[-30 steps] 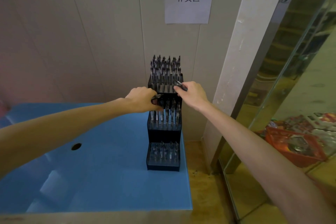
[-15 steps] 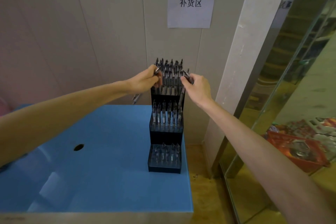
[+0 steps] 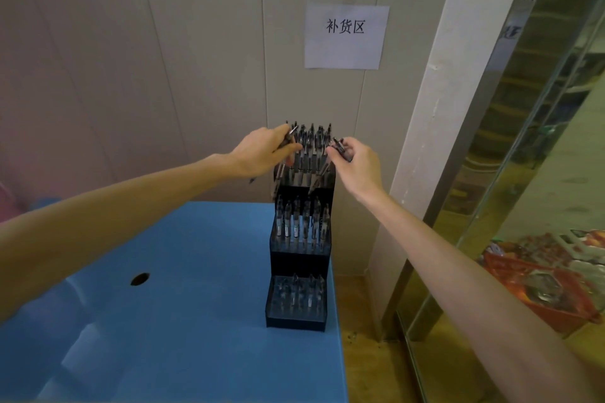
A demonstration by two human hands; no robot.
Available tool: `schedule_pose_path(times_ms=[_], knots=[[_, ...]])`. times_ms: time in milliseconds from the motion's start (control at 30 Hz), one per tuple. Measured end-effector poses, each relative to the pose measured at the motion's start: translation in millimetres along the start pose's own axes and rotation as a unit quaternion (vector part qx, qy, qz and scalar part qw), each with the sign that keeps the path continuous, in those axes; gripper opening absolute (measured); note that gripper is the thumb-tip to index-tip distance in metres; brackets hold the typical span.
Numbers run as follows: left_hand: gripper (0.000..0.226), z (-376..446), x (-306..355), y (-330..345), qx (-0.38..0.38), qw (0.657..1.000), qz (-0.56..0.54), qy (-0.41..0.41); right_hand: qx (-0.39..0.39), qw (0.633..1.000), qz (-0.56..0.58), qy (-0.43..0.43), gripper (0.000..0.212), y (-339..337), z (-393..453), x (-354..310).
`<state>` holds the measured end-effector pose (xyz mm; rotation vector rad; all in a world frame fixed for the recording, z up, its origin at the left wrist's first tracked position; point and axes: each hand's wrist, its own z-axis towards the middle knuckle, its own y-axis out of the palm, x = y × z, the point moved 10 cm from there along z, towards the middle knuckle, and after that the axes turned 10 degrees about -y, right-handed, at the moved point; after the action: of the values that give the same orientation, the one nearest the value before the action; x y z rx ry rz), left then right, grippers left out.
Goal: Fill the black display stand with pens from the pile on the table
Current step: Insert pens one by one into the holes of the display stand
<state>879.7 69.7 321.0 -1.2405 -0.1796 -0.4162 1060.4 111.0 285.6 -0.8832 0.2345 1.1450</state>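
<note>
We are raising both hands from the middle tier of the black display stand (image 3: 299, 271), which stands at the right edge of the blue surface (image 3: 163, 321), up to its top tier, so the upper row is being filled. Our left hand (image 3: 262, 154) is pinching a pen (image 3: 288, 141) with curled fingers beside the top row; our right hand (image 3: 355, 160) is gripping another pen (image 3: 340, 145) at the row's right end. No pile is showing.

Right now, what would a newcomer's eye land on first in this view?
Both hands meet at the top tier of the black display stand, at the blue table's right edge: the left hand and right hand each pinch a pen. Above, a white paper sign hangs on the wall.
</note>
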Motion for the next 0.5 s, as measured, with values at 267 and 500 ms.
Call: schedule_pose_path(times_ms=[267, 500], knots=[[0.022, 11.0, -14.6, 4.7, 0.005, 0.994, -0.103, -0.031, 0.002, 0.999, -0.034, -0.001, 0.030, -8.7, -5.5, 15.9], [0.016, 3.6, -28.6, 36.9, -0.006, 0.997, -0.063, -0.050, -0.019, 0.999, -0.039, 0.009, 0.019, 7.3, -20.1, 34.2]])
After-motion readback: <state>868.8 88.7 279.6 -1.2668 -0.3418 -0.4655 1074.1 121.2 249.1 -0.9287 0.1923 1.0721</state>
